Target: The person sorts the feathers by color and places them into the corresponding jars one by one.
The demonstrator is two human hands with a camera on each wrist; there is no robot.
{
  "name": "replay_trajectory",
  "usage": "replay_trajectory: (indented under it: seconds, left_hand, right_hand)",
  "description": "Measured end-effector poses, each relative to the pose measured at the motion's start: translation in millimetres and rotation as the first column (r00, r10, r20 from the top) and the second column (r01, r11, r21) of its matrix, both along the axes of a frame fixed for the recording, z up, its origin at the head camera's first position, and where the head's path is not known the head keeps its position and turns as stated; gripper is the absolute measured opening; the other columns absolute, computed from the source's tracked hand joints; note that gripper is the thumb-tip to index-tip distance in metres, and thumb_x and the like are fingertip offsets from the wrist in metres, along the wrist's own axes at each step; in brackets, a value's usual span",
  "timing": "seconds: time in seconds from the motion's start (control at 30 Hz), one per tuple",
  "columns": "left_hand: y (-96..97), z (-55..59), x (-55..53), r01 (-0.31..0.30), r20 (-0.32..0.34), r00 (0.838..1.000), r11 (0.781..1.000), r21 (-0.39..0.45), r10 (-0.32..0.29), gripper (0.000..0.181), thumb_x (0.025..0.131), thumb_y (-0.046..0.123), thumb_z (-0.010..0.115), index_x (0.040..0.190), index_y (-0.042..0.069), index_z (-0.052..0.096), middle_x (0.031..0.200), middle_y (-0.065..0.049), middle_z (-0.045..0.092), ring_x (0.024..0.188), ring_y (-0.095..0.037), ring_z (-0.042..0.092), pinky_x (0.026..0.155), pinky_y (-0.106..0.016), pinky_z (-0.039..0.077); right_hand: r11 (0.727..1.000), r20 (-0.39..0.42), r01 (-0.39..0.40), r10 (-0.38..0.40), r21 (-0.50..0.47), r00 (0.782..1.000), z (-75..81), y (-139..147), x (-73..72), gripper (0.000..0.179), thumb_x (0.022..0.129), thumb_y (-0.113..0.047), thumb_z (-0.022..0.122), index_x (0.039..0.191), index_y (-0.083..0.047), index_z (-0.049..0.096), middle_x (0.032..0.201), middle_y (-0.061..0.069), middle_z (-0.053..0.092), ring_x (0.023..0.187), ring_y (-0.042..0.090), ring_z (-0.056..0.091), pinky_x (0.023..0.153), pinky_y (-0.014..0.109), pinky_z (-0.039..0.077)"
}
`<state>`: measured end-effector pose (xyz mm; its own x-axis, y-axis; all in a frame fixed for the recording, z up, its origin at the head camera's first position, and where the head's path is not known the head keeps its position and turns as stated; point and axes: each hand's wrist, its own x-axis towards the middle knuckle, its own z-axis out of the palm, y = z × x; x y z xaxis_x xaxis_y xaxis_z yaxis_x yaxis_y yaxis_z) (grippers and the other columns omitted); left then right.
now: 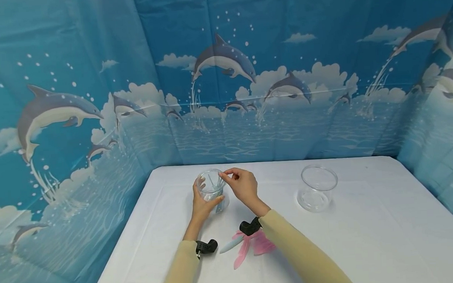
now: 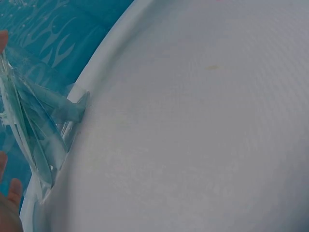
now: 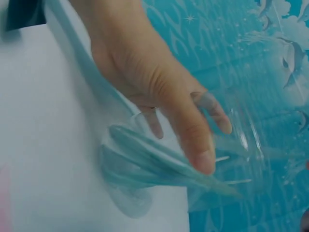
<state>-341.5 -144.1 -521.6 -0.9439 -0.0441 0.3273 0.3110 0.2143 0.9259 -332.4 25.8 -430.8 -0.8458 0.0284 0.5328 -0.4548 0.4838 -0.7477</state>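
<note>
Head view: left hand (image 1: pixel 201 207) wrapped round a clear jar (image 1: pixel 224 205), thumb across the near side, fingers behind it. Right hand (image 1: pixel 245 185) at the jar's right rim, thumb and index tips brought together by the upper ends of the teal pieces (image 1: pixel 218 187) inside; too small to tell if one is between them. The jar stands upright toward the table's far left. Second clear jar (image 1: pixel 318 189) upright, well apart to the right. Pink pieces (image 1: pixel 261 244) and a pale grey-blue piece (image 1: pixel 231 244) lie near the right wrist's camera (image 1: pixel 250 226). White table (image 1: pixel 369 223); dolphin-print curtain (image 1: pixel 272 141) behind and at both sides. Yellowish sleeves (image 1: pixel 301 257).

Left wrist view: mostly white tabletop, with a faint yellowish mark. Teal pieces in the jar at left; finger parts cut by the left edge, grip can't be judged from here.

Right wrist view: left hand seen close, thumb lying along the jar, fingers on the opposite side. Teal pieces fan out inside. Curtain at right, white surface at left.
</note>
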Motion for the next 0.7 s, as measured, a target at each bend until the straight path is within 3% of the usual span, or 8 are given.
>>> replay_trajectory:
  seconds: [0.2,0.3,0.4,0.47,0.5,0.6,0.7]
  left_hand:
    - [3.2,21.1,16.2,0.022,-0.033,0.999,1.0,-0.023,-0.022,0.099,0.076,0.013,0.081,0.149,0.01,0.015,0.149,-0.02,0.025,0.134,-0.043,0.025,0.101,-0.061,0.029]
    - [3.2,25.1,16.2,0.028,-0.041,0.999,0.999,-0.027,-0.029,0.098,0.077,0.012,0.08,0.149,0.009,0.015,0.149,-0.021,0.024,0.134,-0.044,0.024,0.101,-0.061,0.028]
    - [2.7,27.2,14.9,0.035,-0.05,0.998,0.999,-0.017,-0.035,0.098,0.077,0.011,0.08,0.149,0.009,0.015,0.149,-0.02,0.023,0.134,-0.044,0.023,0.102,-0.062,0.026]
    - [2.2,27.7,14.8,0.039,-0.048,0.998,0.999,-0.012,-0.04,0.099,0.077,0.012,0.08,0.15,0.01,0.014,0.15,-0.019,0.023,0.135,-0.043,0.023,0.103,-0.061,0.025]
    - [2.1,27.7,15.3,0.038,-0.043,0.998,0.999,-0.01,-0.038,0.099,0.077,0.013,0.081,0.15,0.011,0.015,0.15,-0.018,0.023,0.135,-0.042,0.023,0.103,-0.06,0.025]
    - [1.9,27.1,17.0,0.033,-0.029,0.999,0.999,-0.017,-0.033,0.1,0.076,0.014,0.082,0.15,0.011,0.015,0.15,-0.017,0.025,0.135,-0.041,0.024,0.103,-0.059,0.026]
    - [2.4,25.9,18.1,0.037,-0.015,0.999,0.999,-0.019,-0.037,0.1,0.076,0.014,0.082,0.15,0.011,0.015,0.149,-0.017,0.025,0.135,-0.041,0.025,0.103,-0.059,0.027]
  right_hand:
    - [0.999,0.034,-0.028,0.027,0.045,0.999,-5.8,15.0,2.5,0.024,0.085,-0.035,0.072,0.091,-0.013,0.076,0.049,-0.005,0.043,0.039,0.013,0.036,0.037,0.025,0.024]
    - [0.995,0.074,-0.053,0.047,0.086,0.996,-5.6,27.5,1.2,0.025,0.086,-0.035,0.071,0.092,-0.012,0.075,0.05,-0.003,0.043,0.041,0.014,0.035,0.039,0.025,0.024]
    - [0.978,0.179,-0.14,0.112,0.152,0.977,-7.8,42.1,0.2,0.024,0.086,-0.035,0.07,0.09,-0.012,0.075,0.052,-0.002,0.045,0.044,0.015,0.037,0.042,0.026,0.027]
    - [0.95,0.283,-0.241,0.18,0.198,0.942,-12.2,52.4,0.9,0.023,0.086,-0.036,0.07,0.088,-0.013,0.074,0.055,-0.002,0.048,0.047,0.014,0.038,0.045,0.026,0.03]
    - [0.928,0.341,-0.305,0.222,0.212,0.913,-15.4,57.4,1.8,0.022,0.086,-0.035,0.07,0.087,-0.014,0.074,0.056,-0.002,0.049,0.048,0.014,0.04,0.046,0.026,0.032]
    - [0.838,0.488,-0.493,0.337,0.233,0.805,-26.7,70.4,7.0,0.018,0.086,-0.033,0.071,0.084,-0.016,0.073,0.06,-0.003,0.052,0.049,0.011,0.041,0.048,0.025,0.035]
    - [0.742,0.565,-0.628,0.423,0.232,0.708,-38.8,80.1,13.4,0.011,0.084,-0.028,0.073,0.08,-0.017,0.072,0.058,-0.003,0.054,0.046,0.007,0.04,0.046,0.023,0.034]
